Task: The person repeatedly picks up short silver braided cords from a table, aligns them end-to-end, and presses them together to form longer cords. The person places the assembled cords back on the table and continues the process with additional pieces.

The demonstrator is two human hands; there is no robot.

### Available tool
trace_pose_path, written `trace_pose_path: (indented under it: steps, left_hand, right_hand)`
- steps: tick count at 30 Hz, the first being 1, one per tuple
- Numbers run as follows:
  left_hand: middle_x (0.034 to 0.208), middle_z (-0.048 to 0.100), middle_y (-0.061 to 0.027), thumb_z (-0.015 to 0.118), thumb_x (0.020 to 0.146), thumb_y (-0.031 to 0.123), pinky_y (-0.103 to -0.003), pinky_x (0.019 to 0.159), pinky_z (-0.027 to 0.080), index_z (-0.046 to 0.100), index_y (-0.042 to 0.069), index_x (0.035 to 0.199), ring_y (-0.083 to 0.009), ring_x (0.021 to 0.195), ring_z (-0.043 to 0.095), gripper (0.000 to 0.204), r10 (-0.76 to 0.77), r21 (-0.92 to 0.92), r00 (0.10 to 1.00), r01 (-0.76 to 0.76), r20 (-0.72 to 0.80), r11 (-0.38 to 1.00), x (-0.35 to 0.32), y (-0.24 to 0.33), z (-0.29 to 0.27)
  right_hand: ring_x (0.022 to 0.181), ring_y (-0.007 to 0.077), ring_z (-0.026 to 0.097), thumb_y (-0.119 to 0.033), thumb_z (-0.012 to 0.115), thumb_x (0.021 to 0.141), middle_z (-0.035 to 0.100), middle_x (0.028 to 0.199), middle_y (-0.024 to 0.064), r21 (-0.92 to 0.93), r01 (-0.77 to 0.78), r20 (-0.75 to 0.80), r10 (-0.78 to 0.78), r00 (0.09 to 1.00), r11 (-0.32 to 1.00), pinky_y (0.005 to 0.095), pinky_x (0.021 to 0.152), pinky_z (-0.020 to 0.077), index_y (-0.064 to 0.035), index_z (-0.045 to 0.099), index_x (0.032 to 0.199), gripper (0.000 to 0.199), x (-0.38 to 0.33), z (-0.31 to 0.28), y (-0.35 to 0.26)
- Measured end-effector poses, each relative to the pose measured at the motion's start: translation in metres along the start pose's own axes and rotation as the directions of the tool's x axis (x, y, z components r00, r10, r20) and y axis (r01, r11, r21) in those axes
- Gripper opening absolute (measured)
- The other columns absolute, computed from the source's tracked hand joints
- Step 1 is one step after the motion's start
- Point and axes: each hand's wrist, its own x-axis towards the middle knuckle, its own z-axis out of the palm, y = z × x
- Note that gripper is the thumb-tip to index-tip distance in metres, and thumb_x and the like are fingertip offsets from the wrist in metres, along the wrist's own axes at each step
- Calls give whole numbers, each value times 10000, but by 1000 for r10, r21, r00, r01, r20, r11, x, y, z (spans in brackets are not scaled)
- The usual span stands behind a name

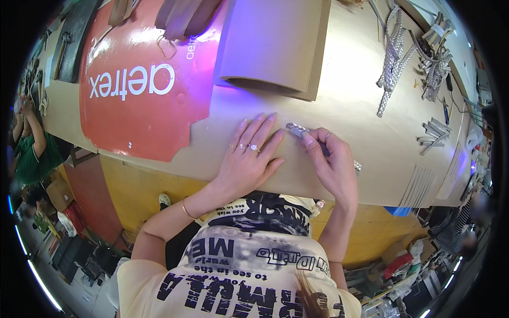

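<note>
My left hand [249, 156] lies flat, fingers spread, on a tan sheet of material [339, 106] that covers the workbench. Rings sit on its fingers and a thin bracelet on the wrist. My right hand [331, 159] is closed around a small silver tool [297, 129], whose shiny tip rests on the sheet just right of my left fingertips. The tool's rear end sticks out past the heel of my right hand.
A large red glossy sheet [143, 100] with white lettering lies at the left. A curled tan board [275, 45] lies behind my hands. Braided silver straps [392, 58] and cut silver strips [435, 135] lie at the right. Another person in green [32, 153] is at the far left.
</note>
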Motion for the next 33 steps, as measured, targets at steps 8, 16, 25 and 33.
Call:
trace_pose_path:
  steps: [8,16,25,33]
  left_hand:
    - [1541,344,-186,685,867,336,-536,1180,213,505,80,1407,-356,1436,306,624,-27,4,999,27,41,1000,7,1,-3]
    - [1541,336,-204,698,858,329,-537,1180,212,502,76,1408,-355,1441,299,637,-35,-14,999,36,41,999,6,2,-2]
    - [1554,306,-211,702,850,348,-528,1176,214,485,124,1441,-357,1434,304,668,-59,-38,997,61,45,997,10,5,-5]
    - [1549,321,-211,688,849,400,-520,1157,250,489,172,1447,-355,1402,349,670,-75,57,996,72,52,996,14,8,-3]
  right_hand:
    - [629,314,616,-262,601,968,647,708,134,-191,-12,-45,3,999,982,400,601,462,-61,701,888,239,4,5,-14]
    - [621,315,623,-254,616,953,648,696,138,-211,-31,-89,13,996,977,397,599,467,-63,712,896,221,5,9,-18]
    - [598,313,621,-261,620,946,639,659,125,-248,-32,-89,10,996,968,400,588,465,-70,709,868,224,6,9,-20]
    - [606,316,627,-271,629,939,641,657,127,-260,-53,-87,31,996,964,404,589,470,-67,711,868,231,6,9,-19]
